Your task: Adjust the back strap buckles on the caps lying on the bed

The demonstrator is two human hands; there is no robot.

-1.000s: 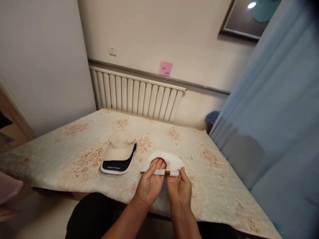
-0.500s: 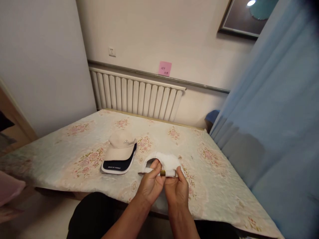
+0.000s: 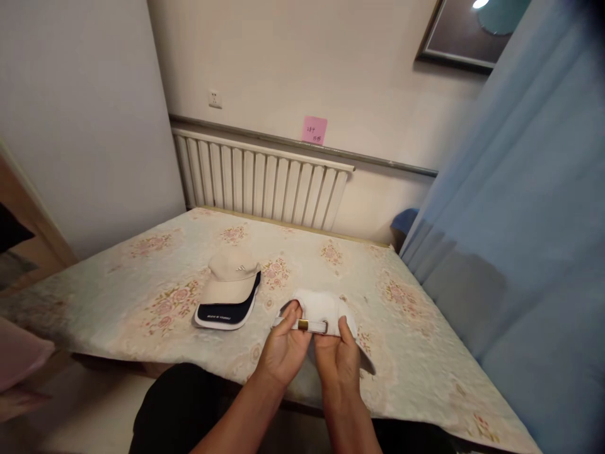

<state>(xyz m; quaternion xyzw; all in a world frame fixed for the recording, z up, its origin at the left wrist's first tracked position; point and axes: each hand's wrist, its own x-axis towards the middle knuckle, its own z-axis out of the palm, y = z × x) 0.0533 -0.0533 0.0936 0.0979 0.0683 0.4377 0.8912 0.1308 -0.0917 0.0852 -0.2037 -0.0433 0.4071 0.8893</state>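
Between my hands is a white baseball cap (image 3: 324, 305), its rear strap and brass buckle facing me. My left hand (image 3: 286, 345) grips the strap's left part beside the rear opening, thumb on top. Closed on the cap's right side is my right hand (image 3: 339, 354), with its thumb near the strap's metal ring. The brim shows past my right hand, pointing right and down. To the left, a beige cap (image 3: 231, 280) rests on the bed, overlapping a dark navy brim with a white edge (image 3: 227, 314). My fingers under the white cap are hidden.
A floral sheet covers the bed (image 3: 302, 252). Behind it are a white radiator (image 3: 259, 180) and a pink note (image 3: 314, 130) on the wall. A blue curtain (image 3: 482, 239) hangs on the right. Part of another person in pink (image 3: 21, 356) shows at the left edge.
The white cap has turned in my hands, so its brim now shows at the right. The strap and buckle have shifted slightly left. The beige cap stays in place on the bed.
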